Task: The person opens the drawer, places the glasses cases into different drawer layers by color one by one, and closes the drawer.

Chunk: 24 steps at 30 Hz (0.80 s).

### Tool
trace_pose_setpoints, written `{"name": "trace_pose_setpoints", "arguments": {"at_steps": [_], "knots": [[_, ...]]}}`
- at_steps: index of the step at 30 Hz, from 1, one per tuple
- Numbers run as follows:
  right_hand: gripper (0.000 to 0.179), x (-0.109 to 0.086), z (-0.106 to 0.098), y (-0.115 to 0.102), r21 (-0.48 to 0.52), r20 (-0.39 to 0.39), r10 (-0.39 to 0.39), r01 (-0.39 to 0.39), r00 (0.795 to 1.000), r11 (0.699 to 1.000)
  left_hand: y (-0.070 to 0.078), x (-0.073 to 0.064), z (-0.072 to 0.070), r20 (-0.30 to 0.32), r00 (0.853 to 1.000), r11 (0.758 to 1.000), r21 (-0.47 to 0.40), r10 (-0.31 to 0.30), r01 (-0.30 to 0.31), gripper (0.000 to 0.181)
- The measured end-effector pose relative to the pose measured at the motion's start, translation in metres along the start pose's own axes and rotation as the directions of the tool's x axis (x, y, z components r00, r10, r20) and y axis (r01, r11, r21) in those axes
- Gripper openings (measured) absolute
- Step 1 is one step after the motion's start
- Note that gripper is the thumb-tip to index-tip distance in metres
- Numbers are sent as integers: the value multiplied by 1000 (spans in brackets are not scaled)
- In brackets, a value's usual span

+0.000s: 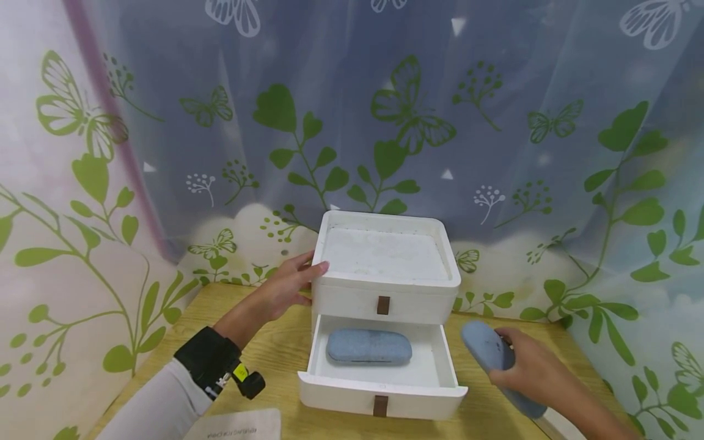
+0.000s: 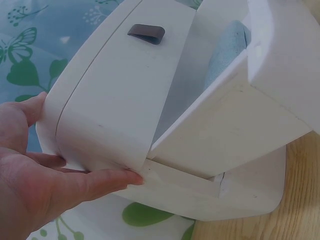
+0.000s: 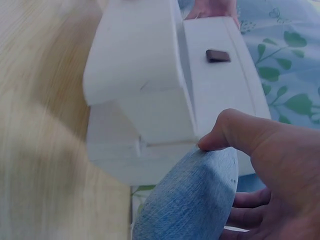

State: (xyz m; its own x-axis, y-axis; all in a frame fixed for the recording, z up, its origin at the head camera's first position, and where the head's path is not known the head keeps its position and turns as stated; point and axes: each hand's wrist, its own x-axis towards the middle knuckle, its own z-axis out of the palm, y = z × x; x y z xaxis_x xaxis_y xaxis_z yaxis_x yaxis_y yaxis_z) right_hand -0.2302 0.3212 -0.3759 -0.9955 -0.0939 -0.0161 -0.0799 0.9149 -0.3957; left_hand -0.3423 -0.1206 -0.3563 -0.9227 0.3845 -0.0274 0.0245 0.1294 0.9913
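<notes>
A white two-drawer desktop organizer (image 1: 385,250) stands on the wooden table, its lower drawer (image 1: 379,393) pulled out. Inside that drawer lies a blue glasses case (image 1: 368,346), closed. To the right of the drawer, my right hand (image 1: 536,366) grips a second blue glasses case (image 1: 480,340), thumb on one side and fingers on the other. It is tilted and held apart from the drawer. My left hand (image 1: 283,287) rests against the organizer's left side near the top, with fairly straight fingers, as the left wrist view also shows.
Brown pull tabs (image 1: 383,305) mark the drawer fronts. A pale printed item (image 1: 239,425) lies at the table's front left, and a white object (image 1: 558,423) shows partly under my right forearm. A patterned curtain (image 1: 352,122) hangs behind the wooden table (image 1: 275,360).
</notes>
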Motion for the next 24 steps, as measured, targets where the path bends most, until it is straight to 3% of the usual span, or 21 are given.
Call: {"name": "trace_pose_setpoints", "arguments": {"at_steps": [8, 14, 24], "knots": [[81, -6, -6, -28, -38, -96, -160, 157, 982, 987, -1, 1, 0, -3, 1000, 1000, 0, -4, 4, 72], [76, -7, -4, -45, -96, -136, -312, 301, 940, 949, -2, 3, -1, -8, 1000, 1000, -8, -15, 15, 72], [74, -1, -3, -73, -130, -85, -421, 409, 903, 903, -1, 0, -1, -1, 1000, 1000, -3, -9, 9, 72]]}}
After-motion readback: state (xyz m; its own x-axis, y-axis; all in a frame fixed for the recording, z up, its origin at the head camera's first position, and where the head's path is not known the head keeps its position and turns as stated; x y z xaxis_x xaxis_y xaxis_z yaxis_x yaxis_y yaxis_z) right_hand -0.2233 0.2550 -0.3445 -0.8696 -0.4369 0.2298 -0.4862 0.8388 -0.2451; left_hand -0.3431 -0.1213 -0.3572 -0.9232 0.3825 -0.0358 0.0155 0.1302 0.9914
